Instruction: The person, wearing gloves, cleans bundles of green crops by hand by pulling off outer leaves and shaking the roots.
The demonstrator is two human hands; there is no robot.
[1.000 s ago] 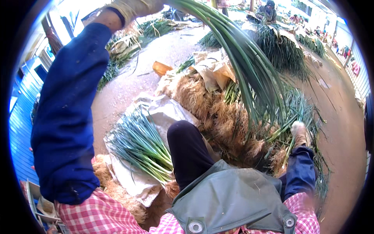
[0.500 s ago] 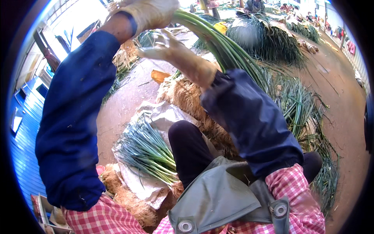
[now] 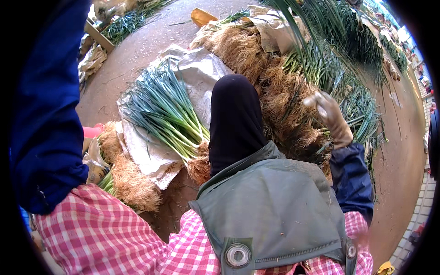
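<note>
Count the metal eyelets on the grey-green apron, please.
2 in view: the left eyelet at the apron's lower left, the right eyelet at its lower right. Others may be hidden.

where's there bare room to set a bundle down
Mostly bare floor lies between the white sheet and the greens at upper left; another floor strip runs right of the big rooted pile. The sheet's upper end is also uncovered, beyond the leafy bundle. Crowded: the pile beside the right hand.
</note>
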